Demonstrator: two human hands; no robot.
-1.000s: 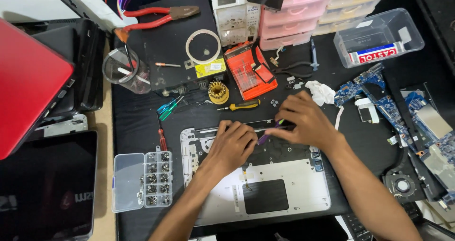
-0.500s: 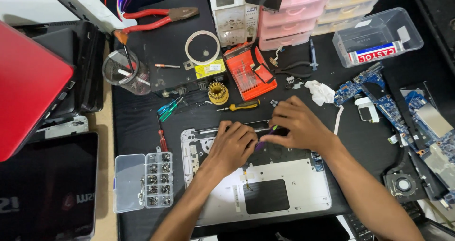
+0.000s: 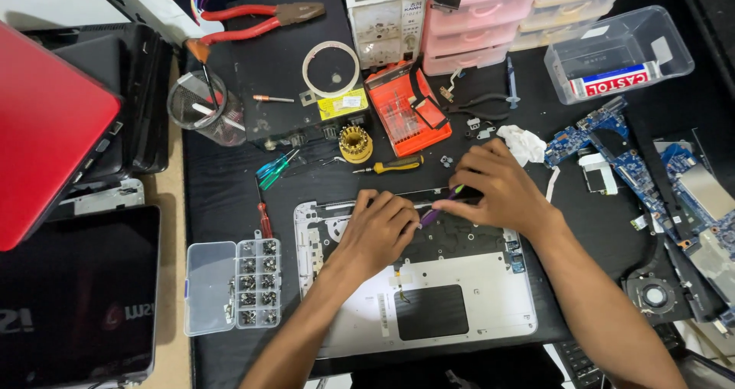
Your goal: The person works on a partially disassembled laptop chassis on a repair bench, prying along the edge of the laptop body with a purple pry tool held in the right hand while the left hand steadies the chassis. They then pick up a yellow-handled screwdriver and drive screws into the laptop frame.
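A silver laptop palmrest (image 3: 459, 297), turned inner side up, lies on the black mat in front of me. My left hand (image 3: 380, 228) rests knuckles-up on its upper middle, fingers pressed down on the keyboard's back. My right hand (image 3: 494, 190) is over the top edge and grips a small screwdriver with a purple and green handle (image 3: 430, 217), its tip pointing down-left toward my left fingers. What lies under my left fingertips is hidden.
A clear screw organizer (image 3: 233, 286) sits left of the palmrest. A yellow screwdriver (image 3: 394, 165), orange bit set (image 3: 406, 117) and red pliers (image 3: 256, 21) lie behind. Blue circuit boards (image 3: 635, 171) and a fan (image 3: 652, 293) lie right; laptops (image 3: 73, 297) stack on the left.
My right hand has shifted slightly left and up along the palmrest's top edge with the screwdriver. My left hand has barely moved.
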